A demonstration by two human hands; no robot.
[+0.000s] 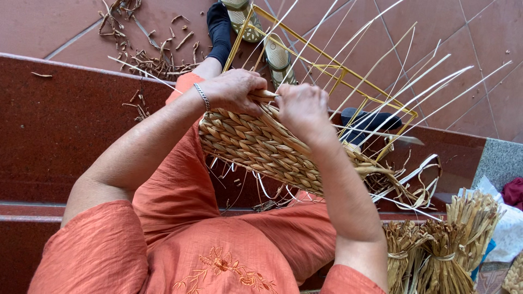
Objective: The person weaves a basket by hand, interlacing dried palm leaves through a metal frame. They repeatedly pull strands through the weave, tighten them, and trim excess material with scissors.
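Evidently both the left hand (233, 90) and right hand (301, 109) are pinching closed on the woven basket (261, 147) rim, steadying it on the lap.

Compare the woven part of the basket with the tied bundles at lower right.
The woven part of the basket is flat, tightly plaited rows on a yellow wire frame; the tied bundles are loose stalks bound at the middle. The weave sits under the left hand and right hand; the bundles stand untouched beside the person. Both are the same dry, straw-coloured fibre.
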